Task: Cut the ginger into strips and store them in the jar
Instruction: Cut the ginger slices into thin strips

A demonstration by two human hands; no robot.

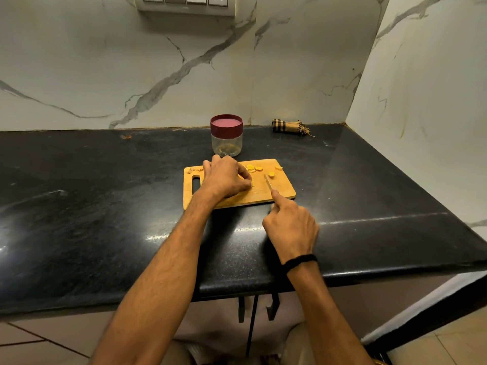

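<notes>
left hand point(226, 179) pinching ginger point(252, 183) on board point(284, 191), right hand point(292, 227) gripping knife point(268, 183), jar point(226, 139) behind

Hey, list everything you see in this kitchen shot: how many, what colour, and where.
counter: one, black, across the frame
cutting board: one, yellow-orange wood, centre of counter
ginger slices: several, yellow, far side of board
knife: one, pale blade, over board's right half
jar: one, clear with maroon lid on, behind board
cloth: one, brown checked, back right by wall
switch panel: one, grey-white, top of wall
wristband: one, black, right wrist
left hand: on board, fingers curled round a ginger piece
right hand: at board's near edge, holding the knife
</notes>
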